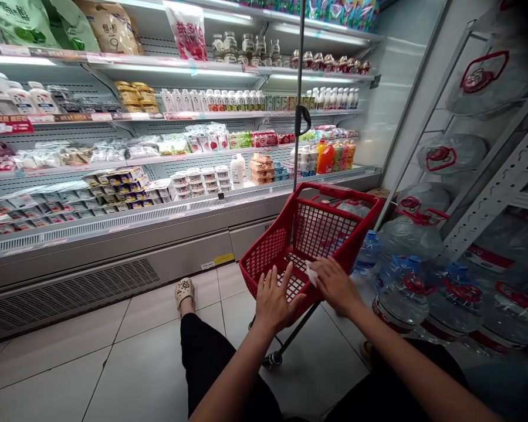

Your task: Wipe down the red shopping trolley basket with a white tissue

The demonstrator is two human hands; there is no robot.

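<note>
My forearms (233,375) extend toward the red cart (361,234), 1 o'clock; left hand (273,302) spread, right hand (334,285) pinching white scrap (311,272): I apply light pressure.

Lit display cooler (193,252), stocked; clear water jugs (402,300) (several red-handled) at right; pale floor tiles (145,375).
</note>
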